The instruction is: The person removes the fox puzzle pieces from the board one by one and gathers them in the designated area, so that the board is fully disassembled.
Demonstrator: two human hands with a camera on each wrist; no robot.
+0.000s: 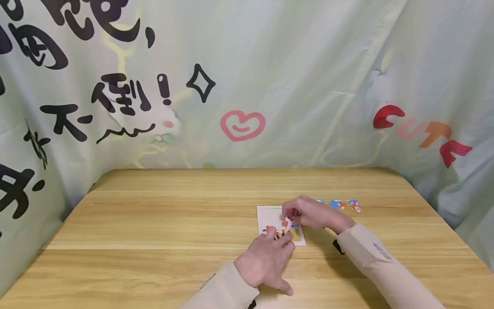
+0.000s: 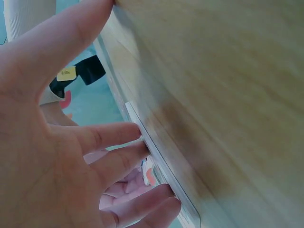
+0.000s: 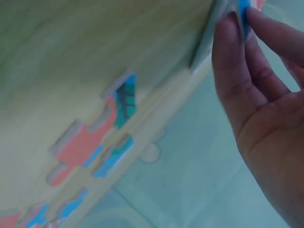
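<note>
A white-bordered puzzle board (image 1: 268, 213) lies on the wooden table, partly filled with colourful pieces. My left hand (image 1: 266, 261) spreads over its near edge, fingers extended and fingertips touching the board; the thumb stretches out to the table. In the left wrist view the fingers (image 2: 118, 164) lie across the board's edge. My right hand (image 1: 314, 212) is over the board's right side, pinching a puzzle piece (image 3: 244, 18) between thumb and finger. Blue shows on that piece; most of its picture is hidden.
Loose puzzle pieces (image 1: 337, 204) lie in a row beyond the right forearm. Closer, the right wrist view shows a red piece (image 3: 80, 145) and several others with blue and green. A printed curtain (image 1: 293, 86) hangs behind the table (image 1: 154, 223).
</note>
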